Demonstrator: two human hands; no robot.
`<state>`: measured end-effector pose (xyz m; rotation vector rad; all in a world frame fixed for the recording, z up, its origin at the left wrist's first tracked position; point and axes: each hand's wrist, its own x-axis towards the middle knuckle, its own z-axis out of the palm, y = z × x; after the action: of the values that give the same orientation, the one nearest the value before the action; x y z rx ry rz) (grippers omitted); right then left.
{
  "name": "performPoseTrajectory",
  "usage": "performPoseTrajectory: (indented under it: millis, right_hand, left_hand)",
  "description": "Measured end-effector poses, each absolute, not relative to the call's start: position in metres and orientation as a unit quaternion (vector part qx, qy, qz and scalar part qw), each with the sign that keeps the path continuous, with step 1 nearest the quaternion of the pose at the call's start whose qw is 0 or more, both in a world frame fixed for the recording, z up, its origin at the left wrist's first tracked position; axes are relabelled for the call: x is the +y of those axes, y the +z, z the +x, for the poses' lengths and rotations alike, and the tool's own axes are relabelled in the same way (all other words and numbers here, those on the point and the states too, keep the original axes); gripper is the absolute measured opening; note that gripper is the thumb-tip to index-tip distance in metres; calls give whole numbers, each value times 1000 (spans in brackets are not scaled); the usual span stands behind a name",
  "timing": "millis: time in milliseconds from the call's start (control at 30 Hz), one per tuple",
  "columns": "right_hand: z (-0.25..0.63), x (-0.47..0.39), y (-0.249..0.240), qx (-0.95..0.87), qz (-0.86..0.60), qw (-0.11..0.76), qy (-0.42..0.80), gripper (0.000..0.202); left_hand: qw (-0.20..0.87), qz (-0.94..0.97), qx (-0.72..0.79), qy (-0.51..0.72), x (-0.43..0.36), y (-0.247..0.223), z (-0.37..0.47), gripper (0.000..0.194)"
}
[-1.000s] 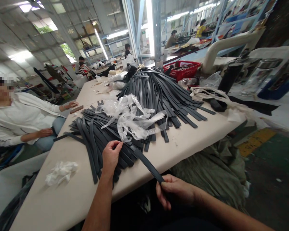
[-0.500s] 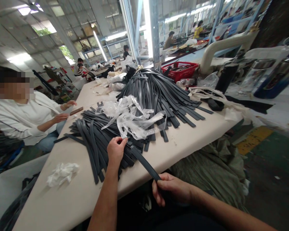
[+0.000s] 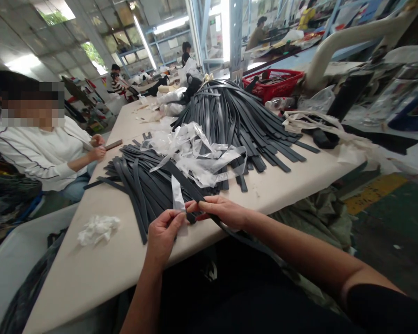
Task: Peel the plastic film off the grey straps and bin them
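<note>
My left hand (image 3: 164,232) is closed in a pinch on the lower end of a translucent strip of plastic film (image 3: 177,194), above the table's near edge. Just to its right, my right hand (image 3: 223,211) grips a long dark strap (image 3: 185,182). The strap slants from the heap up and left, passes through my fingers and trails down toward my lap. Beyond both hands lies a spread of similar dark straps (image 3: 139,190), partly covered by a tangle of clear film strips (image 3: 198,155). A thick tied bundle of straps (image 3: 226,111) fans out behind it.
Crumpled white film (image 3: 98,229) lies on the beige table (image 3: 73,273) at left. A seated co-worker (image 3: 38,144) is at the left edge, near a phone-like flat object (image 3: 114,144). A red basket (image 3: 275,84) and plastic bottle (image 3: 280,103) stand behind the bundle.
My right hand has moved up and left along the strap, close to my left hand. My left hand has come down slightly, with a film strip now in its pinch. The view has shifted.
</note>
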<state>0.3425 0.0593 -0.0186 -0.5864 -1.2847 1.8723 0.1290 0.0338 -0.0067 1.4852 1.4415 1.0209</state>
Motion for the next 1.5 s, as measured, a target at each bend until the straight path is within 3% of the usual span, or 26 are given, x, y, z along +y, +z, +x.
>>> performPoseTrajectory:
  millis: [167, 300, 567, 800, 933, 1033, 1233, 1500]
  right_hand:
    - [307, 77, -15, -524, -248, 390, 715, 41]
    - [300, 83, -5, -584, -294, 376, 656, 29]
    - [293, 82, 7, -714, -306, 314, 546, 30]
    - [311, 62, 6, -608, -320, 402, 605, 39]
    - [339, 23, -7, -641, -374, 350, 571, 47]
    - [352, -7, -25, -692, -382, 296, 536, 43]
    - [356, -34, -43, -786, -356, 267, 429, 37]
    - [349, -27, -44, -790, -352, 262, 428, 40]
  left_hand:
    - [481, 558, 552, 391, 18, -16, 136, 30]
    - [489, 564, 555, 368, 10, -26, 133, 30]
    - [502, 569, 559, 334, 4, -25, 123, 27]
    - [575, 360, 517, 522, 16, -40, 124, 32]
    - [635, 176, 454, 600, 25, -29, 129, 34]
    - [643, 65, 449, 617, 32, -17, 133, 16]
    - [649, -16, 444, 618, 39, -8, 146, 34]
    - [652, -12, 446, 612, 36, -7, 152, 38]
